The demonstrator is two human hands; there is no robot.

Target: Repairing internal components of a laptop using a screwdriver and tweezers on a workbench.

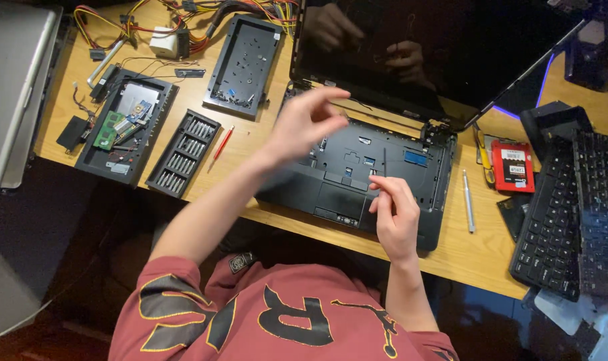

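Note:
A black laptop base with its keyboard removed lies on the wooden desk, and its dark screen is tilted back. My left hand hovers above the base's left side with finger and thumb apart; I see nothing in it. At the front edge of the base, next to the touchpad, my right hand pinches a thin black tool. The tool stands upright over the bare deck.
A black bit set and a thin red tool lie to the left. Two black trays hold small parts. A silver tool, a red box and loose keyboards sit right. A closed silver laptop lies far left.

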